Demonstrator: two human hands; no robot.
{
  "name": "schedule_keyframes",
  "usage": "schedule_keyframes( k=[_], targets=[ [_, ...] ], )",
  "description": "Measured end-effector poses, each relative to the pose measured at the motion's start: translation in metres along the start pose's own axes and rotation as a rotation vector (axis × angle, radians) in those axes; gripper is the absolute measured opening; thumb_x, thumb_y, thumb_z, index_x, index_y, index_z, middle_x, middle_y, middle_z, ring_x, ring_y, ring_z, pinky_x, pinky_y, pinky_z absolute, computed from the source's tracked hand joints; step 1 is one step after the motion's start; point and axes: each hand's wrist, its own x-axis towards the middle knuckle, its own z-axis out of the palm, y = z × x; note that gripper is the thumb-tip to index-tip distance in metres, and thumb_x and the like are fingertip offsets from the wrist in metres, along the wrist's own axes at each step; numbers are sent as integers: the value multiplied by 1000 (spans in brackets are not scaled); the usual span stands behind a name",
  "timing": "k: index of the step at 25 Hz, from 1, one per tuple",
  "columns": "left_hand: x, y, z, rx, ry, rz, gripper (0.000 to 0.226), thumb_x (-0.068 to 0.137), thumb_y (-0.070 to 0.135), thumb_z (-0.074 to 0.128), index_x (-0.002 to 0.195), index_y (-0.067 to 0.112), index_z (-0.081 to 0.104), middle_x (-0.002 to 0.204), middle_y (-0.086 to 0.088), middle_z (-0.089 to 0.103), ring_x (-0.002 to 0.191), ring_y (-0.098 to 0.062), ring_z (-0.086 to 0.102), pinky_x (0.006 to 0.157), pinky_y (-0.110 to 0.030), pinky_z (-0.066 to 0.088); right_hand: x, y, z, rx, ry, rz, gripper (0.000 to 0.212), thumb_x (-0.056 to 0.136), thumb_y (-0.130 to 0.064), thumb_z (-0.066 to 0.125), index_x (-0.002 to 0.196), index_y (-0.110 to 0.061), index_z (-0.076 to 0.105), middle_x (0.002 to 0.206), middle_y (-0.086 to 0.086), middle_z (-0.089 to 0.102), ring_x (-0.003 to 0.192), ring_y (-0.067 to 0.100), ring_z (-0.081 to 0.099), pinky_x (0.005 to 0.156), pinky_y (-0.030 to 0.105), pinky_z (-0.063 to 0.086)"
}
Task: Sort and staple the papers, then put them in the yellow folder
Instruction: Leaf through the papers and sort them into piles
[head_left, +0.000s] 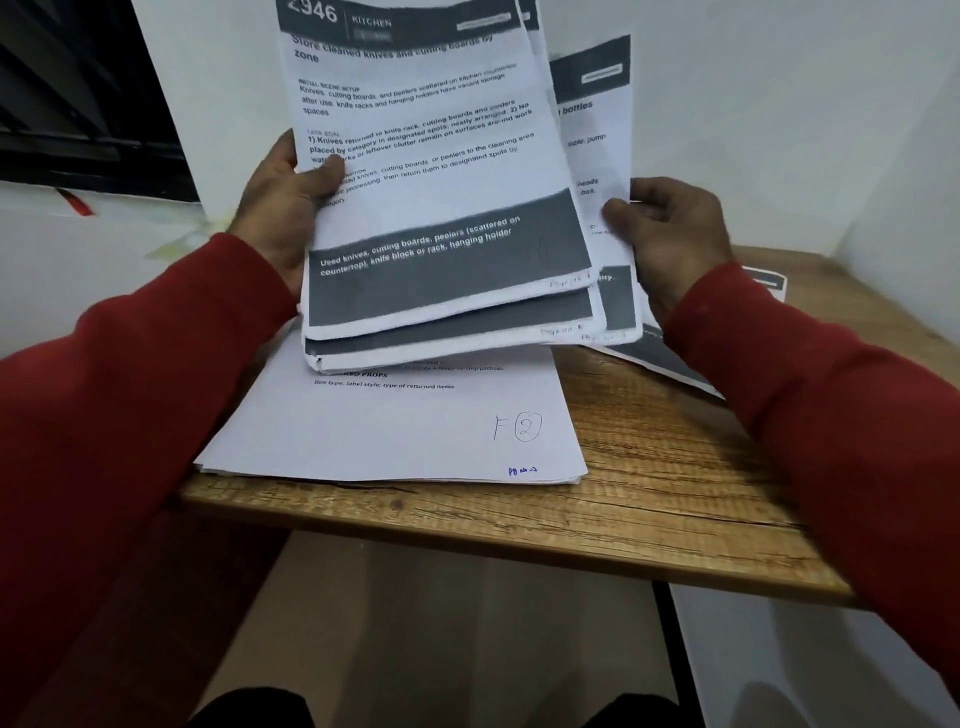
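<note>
The person holds a fanned bundle of printed sheets (441, 208) upright above the wooden counter (649, 467). The left hand (283, 202) grips the bundle's left edge, thumb pressed across the front page and fingers curled behind. The right hand (675, 234) pinches the right edge of a sheet that sticks out to the right (597, 156), fingers curled round it.

This looks like the sorting step: pages being leafed through and matched before any stapling. To do it well, I would keep the left thumb firm so the front pages do not slide, peel one sheet at a time with the right hand, and read the heading and the handwritten page mark at the lower right corner before deciding where it goes. Squaring the bottom edges against the counter before stapling would help, since they sit staggered now.

Counted: at least three sheets show separate lower edges in the held bundle, plus the one offset to the right; the true number behind cannot be told. One flat stack (395, 431) lies on the near left of the counter under the bundle, marked "F 2" in pen. More paper (670, 364) lies on the right of the counter under the right forearm, and a further corner (766, 283) shows beyond the wrist. Two red sleeves. No stapler or yellow folder is in view
</note>
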Motion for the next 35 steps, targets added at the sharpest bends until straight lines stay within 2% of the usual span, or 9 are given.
schedule_keyframes(
  k=[7, 9, 12, 15, 19, 24, 30, 33, 35],
  targets=[
    [-4, -7, 9, 38, -84, -115, 40, 101, -3, 43, 139, 8, 45, 127, -11, 66, 105, -25, 69, 83, -37, 60, -16, -6, 19, 291, -124, 62, 13, 93, 1, 62, 104, -5, 64, 76, 5, 75, 62, 17, 70, 57, 29, 58],
    [-5, -7, 10, 74, -97, -123, 41, 101, -2, 43, 140, 8, 45, 125, -11, 67, 100, -23, 71, 80, -35, 60, -18, -8, 20, 286, -142, 80, 8, 98, -9, 59, 103, -9, 65, 76, 2, 74, 59, 13, 67, 53, 24, 53],
    [-7, -8, 12, 140, -92, -69, 40, 101, -2, 45, 139, 10, 45, 107, -1, 72, 86, -14, 73, 75, -30, 59, -20, -12, 17, 221, -173, 125, 29, 102, -37, 51, 100, -15, 70, 88, 0, 75, 67, 12, 67, 55, 22, 52],
    [-9, -7, 13, 95, -110, 8, 44, 101, 0, 46, 142, 15, 40, 106, 1, 75, 90, -18, 72, 82, -36, 60, -18, -9, 17, 199, -205, 44, 14, 94, -18, 66, 107, -14, 66, 94, 1, 76, 80, 15, 72, 70, 30, 58],
    [-14, -6, 17, -6, -152, 46, 60, 100, 4, 51, 148, 31, 26, 132, -3, 64, 110, -21, 67, 91, -37, 57, -17, -7, 15, 211, -167, -38, 31, 85, 2, 71, 112, -12, 62, 95, 3, 77, 86, 20, 73, 82, 36, 59],
    [-19, -11, 17, 90, -291, -56, 52, 94, 17, 60, 143, 8, 45, 126, -3, 69, 112, -20, 67, 90, -32, 56, -16, -12, 12, 128, -81, -106, 30, 86, 1, 71, 104, -20, 61, 97, 2, 75, 85, 16, 72, 78, 31, 58],
    [-25, 12, 33, 277, -119, 448, 19, 100, 7, 55, 115, 18, 48, 107, 9, 71, 97, -13, 68, 90, -36, 57, -12, -27, 14, 152, -90, -310, 22, 94, -5, 61, 113, -17, 57, 114, 18, 68, 105, 34, 66, 86, 40, 58],
    [-32, 21, 39, 431, 39, 699, 17, 101, 18, 56, 112, 22, 43, 99, 26, 66, 92, 1, 62, 85, -28, 53, -13, -30, 17, 155, -159, -385, 22, 99, -6, 55, 119, -14, 53, 120, 17, 65, 109, 25, 63, 98, 43, 52],
    [-35, 22, 39, 444, 57, 712, 20, 100, 24, 58, 112, 25, 43, 100, 29, 65, 92, 3, 62, 84, -27, 53, -14, -30, 18, 166, -187, -350, 24, 99, -6, 56, 121, -14, 53, 121, 13, 65, 110, 20, 63, 99, 39, 52]
  ],
)
